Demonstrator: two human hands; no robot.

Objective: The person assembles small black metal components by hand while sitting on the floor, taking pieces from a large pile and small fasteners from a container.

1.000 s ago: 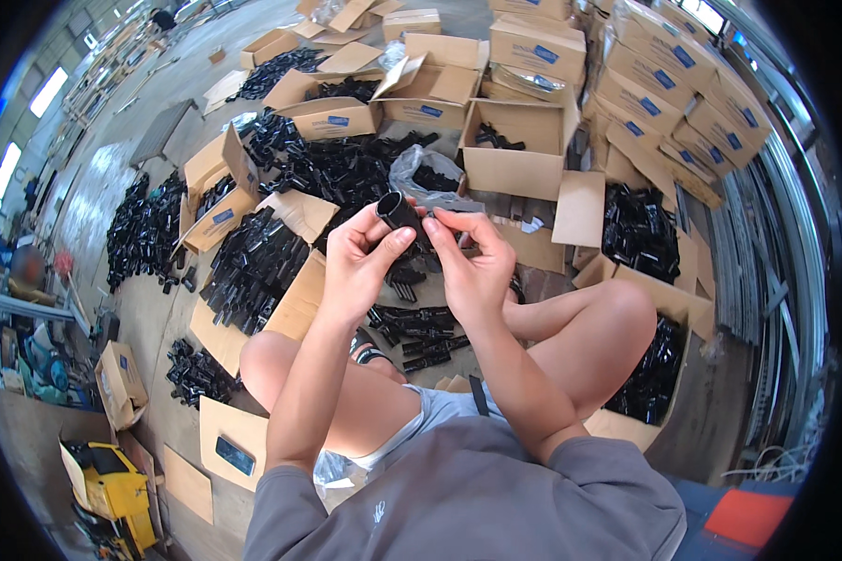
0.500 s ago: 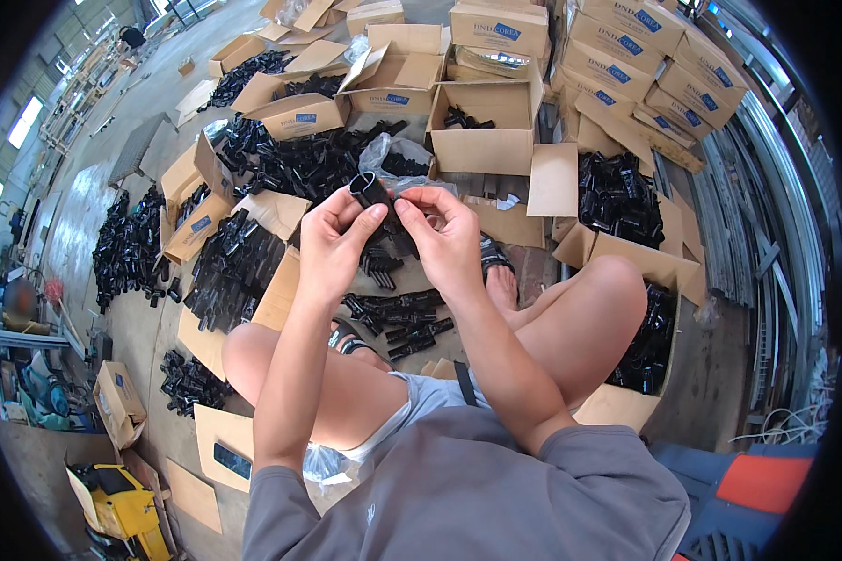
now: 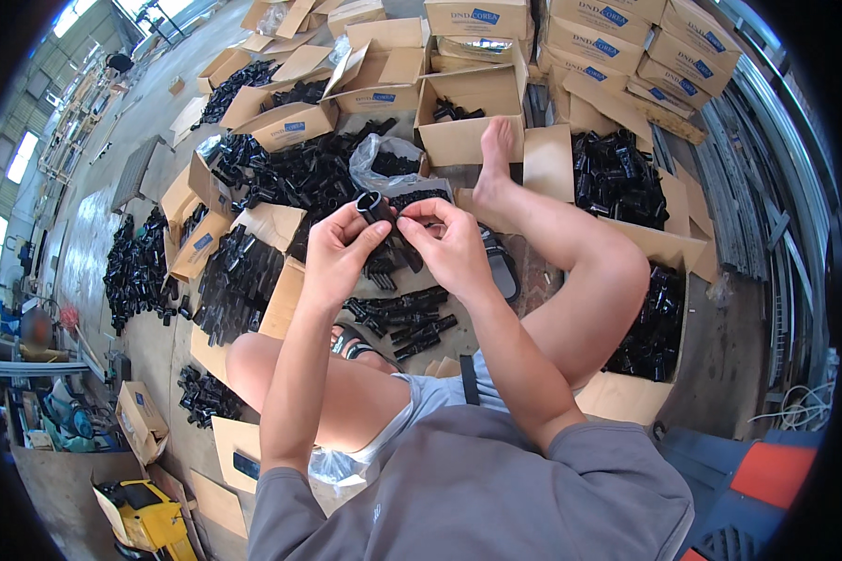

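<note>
Pinching one small black plastic fitting (image 3: 376,206), left hand (image 3: 339,257) and right hand (image 3: 454,245) close fingertips on it; looks light, rigid; loose fittings (image 3: 400,313) at six o'clock.

The concrete floor (image 3: 94,234) carries open cardboard boxes (image 3: 468,117) and loose heaps of black plastic parts (image 3: 140,271).

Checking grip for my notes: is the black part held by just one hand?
No, both the left hand and right hand pinch the black part.
</note>
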